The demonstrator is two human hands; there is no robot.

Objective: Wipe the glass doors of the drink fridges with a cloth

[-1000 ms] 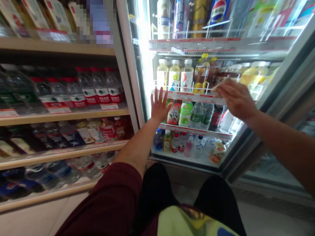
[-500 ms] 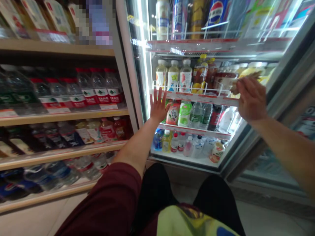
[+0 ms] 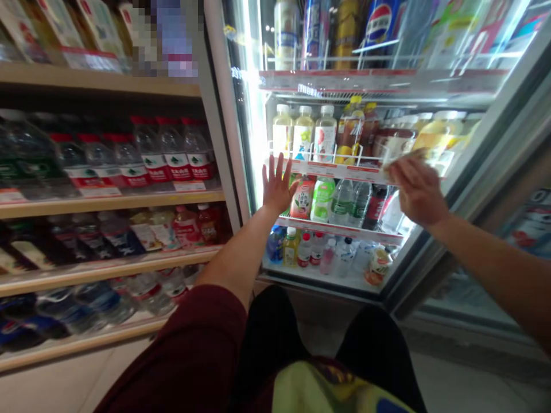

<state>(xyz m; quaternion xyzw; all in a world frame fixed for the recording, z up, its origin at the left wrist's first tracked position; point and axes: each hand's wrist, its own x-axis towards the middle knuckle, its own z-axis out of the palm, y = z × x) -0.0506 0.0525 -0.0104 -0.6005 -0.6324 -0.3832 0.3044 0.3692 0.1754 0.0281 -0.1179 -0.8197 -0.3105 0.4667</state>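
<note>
My left hand (image 3: pixel 279 186) lies flat with fingers spread, against the glass door (image 3: pixel 301 252) of a lit drinks fridge. Behind it show the shelf rail and a red-labelled bottle (image 3: pixel 302 198). To the right, my right hand (image 3: pixel 419 189) is closed around a crumpled tan cloth (image 3: pixel 413 156), pressed to the same glass by the look of it. Most of the cloth is hidden by the fingers, and this hand is slightly blurred. Beyond the glass, bottles with yellow labels (image 3: pixel 433 137) stand near the cloth.
Left of the fridge, open wooden shelves (image 3: pixel 107 202) hold rows of bottles, red-capped water (image 3: pixel 198 152) among them. The door's metal frame (image 3: pixel 456 166) slants down on the right, beside another glass door (image 3: pixel 469 287). My knees (image 3: pixel 275 321) are close to the fridge base.
My right hand has moved left and down across the glass with the cloth. My left hand stays in the same place, fingers still spread.
</note>
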